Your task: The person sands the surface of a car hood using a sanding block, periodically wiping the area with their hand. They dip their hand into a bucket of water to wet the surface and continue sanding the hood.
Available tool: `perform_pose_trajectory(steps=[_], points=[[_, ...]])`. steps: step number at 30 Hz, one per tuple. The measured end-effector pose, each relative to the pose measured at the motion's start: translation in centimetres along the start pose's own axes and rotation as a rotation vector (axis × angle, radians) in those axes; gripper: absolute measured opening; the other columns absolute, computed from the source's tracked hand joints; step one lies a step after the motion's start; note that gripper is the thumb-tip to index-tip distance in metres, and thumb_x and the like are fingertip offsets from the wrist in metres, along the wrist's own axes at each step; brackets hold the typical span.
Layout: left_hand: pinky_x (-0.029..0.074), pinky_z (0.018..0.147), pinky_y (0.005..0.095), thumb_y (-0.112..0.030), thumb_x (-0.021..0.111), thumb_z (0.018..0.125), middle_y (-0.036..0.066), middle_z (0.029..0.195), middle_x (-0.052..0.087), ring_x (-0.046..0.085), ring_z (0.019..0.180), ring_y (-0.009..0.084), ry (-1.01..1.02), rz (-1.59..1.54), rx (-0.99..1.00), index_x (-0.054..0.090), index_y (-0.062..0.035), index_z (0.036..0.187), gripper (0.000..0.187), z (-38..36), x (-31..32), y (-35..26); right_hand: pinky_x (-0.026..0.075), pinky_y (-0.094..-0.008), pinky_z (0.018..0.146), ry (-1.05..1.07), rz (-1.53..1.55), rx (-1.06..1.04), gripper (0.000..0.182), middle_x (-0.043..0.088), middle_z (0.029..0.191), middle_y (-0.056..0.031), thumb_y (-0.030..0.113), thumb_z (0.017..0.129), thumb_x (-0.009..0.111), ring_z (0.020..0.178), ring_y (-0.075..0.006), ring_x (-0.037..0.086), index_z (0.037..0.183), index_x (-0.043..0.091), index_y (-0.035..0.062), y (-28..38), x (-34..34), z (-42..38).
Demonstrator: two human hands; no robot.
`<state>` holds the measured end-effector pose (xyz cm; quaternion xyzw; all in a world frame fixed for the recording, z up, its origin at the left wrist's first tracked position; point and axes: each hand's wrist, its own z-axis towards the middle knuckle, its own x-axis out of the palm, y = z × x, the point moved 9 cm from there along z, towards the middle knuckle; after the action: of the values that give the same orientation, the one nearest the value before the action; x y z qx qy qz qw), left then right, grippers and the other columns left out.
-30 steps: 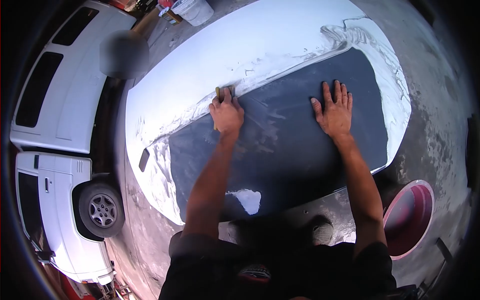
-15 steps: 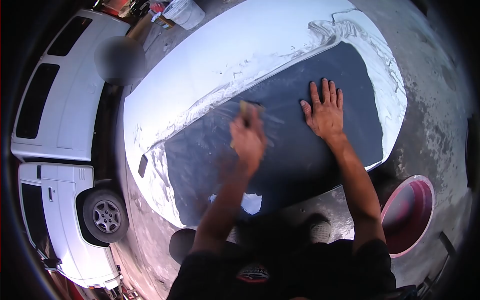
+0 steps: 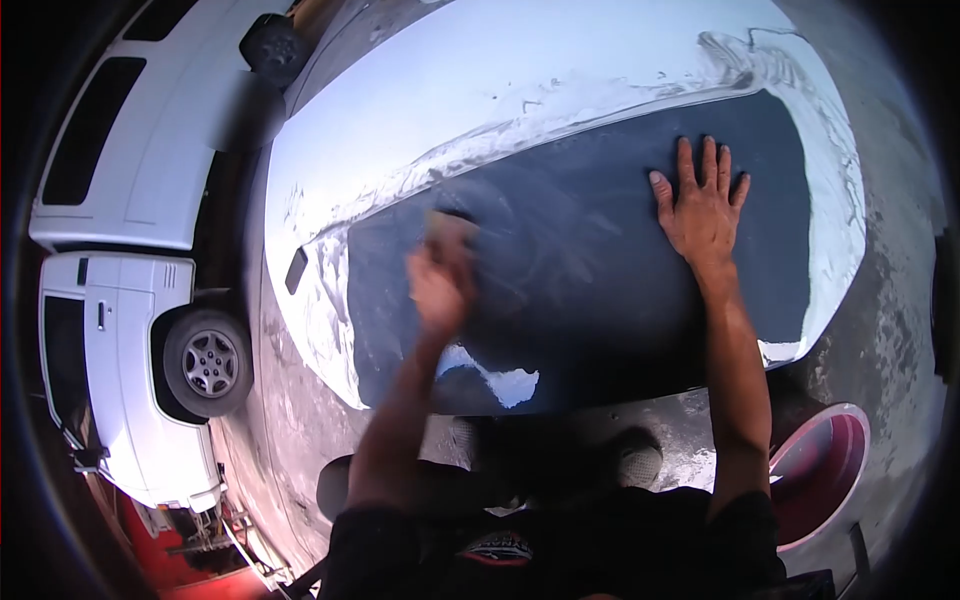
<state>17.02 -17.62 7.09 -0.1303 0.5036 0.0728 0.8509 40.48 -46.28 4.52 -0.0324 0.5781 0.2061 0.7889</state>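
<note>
Left hand (image 3: 441, 284), blurred, grasps a yellowish pad (image 3: 437, 222), part hidden by its fingers and contact hard to make out, toward nine o'clock over the dark panel (image 3: 590, 300); right hand (image 3: 703, 218) lies flat, grip loose, toward two; white vehicle (image 3: 135, 150) at the view's ten o'clock, top cut off.

Stained grey floor (image 3: 893, 290); red tub (image 3: 840, 488), white vehicle (image 3: 128, 345) on it.
</note>
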Motion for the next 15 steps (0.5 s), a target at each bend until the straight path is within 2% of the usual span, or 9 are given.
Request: perform_pose_trajectory(steps=[1, 2, 3, 4, 6, 8, 11, 13, 15], points=[[0.044, 0.090, 0.0483, -0.019, 0.057, 0.097, 0.024, 0.120, 0.064, 0.060, 0.102, 0.0387, -0.067, 0.137, -0.165, 0.058, -0.0122, 0.138, 0.042, 1.5, -0.1, 6.2, 0.013, -0.0648, 0.118, -0.009, -0.021, -0.009, 0.064, 0.035, 0.158, -0.0201, 0.055, 0.101, 0.042, 0.149, -0.0404, 0.027, 0.152, 0.042, 0.0164, 0.1, 0.2, -0.1], [0.044, 0.094, 0.0497, -0.019, 0.058, 0.097, 0.026, 0.119, 0.064, 0.058, 0.105, 0.0406, -0.129, 0.019, -0.231, 0.059, -0.0120, 0.138, 0.042, 2.7, 0.6, 12.7, 0.014, -0.0650, 0.118, -0.026, -0.041, -0.012, 0.064, 0.035, 0.158, -0.0202, 0.055, 0.101, 0.042, 0.149, -0.0404, 0.027, 0.153, 0.041, 0.0166, -0.1, 0.1, -0.1], [0.043, 0.098, 0.0512, -0.018, 0.059, 0.096, 0.027, 0.119, 0.063, 0.057, 0.107, 0.0412, -0.076, 0.279, -0.314, 0.060, -0.0108, 0.137, 0.042, 3.6, -0.6, 12.0, 0.014, -0.0649, 0.118, -0.010, -0.063, -0.017, 0.065, 0.034, 0.159, -0.0198, 0.054, 0.101, 0.042, 0.149, -0.0399, 0.027, 0.154, 0.039, 0.0172, -0.1, 0.2, -0.1], [0.043, 0.098, 0.0512, -0.018, 0.059, 0.096, 0.027, 0.119, 0.063, 0.057, 0.107, 0.0412, -0.074, 0.293, -0.324, 0.060, -0.0108, 0.137, 0.042, 3.1, -0.8, 11.4, 0.014, -0.0649, 0.118, -0.004, -0.052, -0.028, 0.065, 0.034, 0.159, -0.0198, 0.054, 0.101, 0.042, 0.149, -0.0399, 0.027, 0.154, 0.039, 0.0172, 0.2, 0.3, 0.0], [0.043, 0.097, 0.0505, -0.018, 0.059, 0.095, 0.027, 0.119, 0.063, 0.056, 0.109, 0.0411, -0.195, 0.231, -0.111, 0.059, -0.0084, 0.137, 0.043, 0.4, -0.7, 6.8, 0.013, -0.0645, 0.119, 0.012, -0.072, 0.000, 0.065, 0.032, 0.160, -0.0191, 0.055, 0.101, 0.041, 0.150, -0.0393, 0.024, 0.154, 0.039, 0.0178, 0.0, 0.4, 0.1], [0.043, 0.097, 0.0495, -0.018, 0.060, 0.095, 0.027, 0.119, 0.063, 0.056, 0.109, 0.0403, -0.023, 0.164, 0.057, 0.060, -0.0078, 0.136, 0.043, -4.8, -0.9, -0.6, 0.012, -0.0645, 0.119, 0.038, -0.080, 0.000, 0.066, 0.030, 0.161, -0.0186, 0.057, 0.101, 0.040, 0.151, -0.0391, 0.022, 0.154, 0.039, 0.0182, 0.0, 0.9, 0.1], [0.043, 0.096, 0.0495, -0.019, 0.061, 0.094, 0.028, 0.120, 0.063, 0.057, 0.107, 0.0433, 0.019, -0.054, 0.093, 0.060, -0.0098, 0.137, 0.044, -4.6, -2.2, 2.4, 0.011, -0.0629, 0.120, 0.021, -0.066, -0.008, 0.067, 0.030, 0.161, -0.0189, 0.058, 0.102, 0.037, 0.151, -0.0395, 0.021, 0.156, 0.037, 0.0189, -0.5, 1.4, 0.1], [0.043, 0.096, 0.0495, -0.021, 0.061, 0.094, 0.029, 0.120, 0.063, 0.058, 0.106, 0.0438, -0.098, 0.198, -0.257, 0.060, -0.0109, 0.138, 0.045, -0.5, -2.4, 12.2, 0.011, -0.0625, 0.120, 0.038, -0.072, -0.007, 0.067, 0.029, 0.162, -0.0187, 0.058, 0.102, 0.037, 0.151, -0.0394, 0.021, 0.156, 0.037, 0.0191, -0.5, 1.1, -0.2], [0.043, 0.097, 0.0491, -0.024, 0.061, 0.095, 0.029, 0.121, 0.062, 0.058, 0.106, 0.0444, -0.109, 0.288, -0.409, 0.060, -0.0099, 0.138, 0.045, 1.9, -2.1, 15.4, 0.011, -0.0620, 0.120, 0.041, -0.068, -0.001, 0.067, 0.029, 0.162, -0.0185, 0.058, 0.102, 0.037, 0.151, -0.0393, 0.021, 0.156, 0.037, 0.0192, -0.5, 0.6, 0.0]])
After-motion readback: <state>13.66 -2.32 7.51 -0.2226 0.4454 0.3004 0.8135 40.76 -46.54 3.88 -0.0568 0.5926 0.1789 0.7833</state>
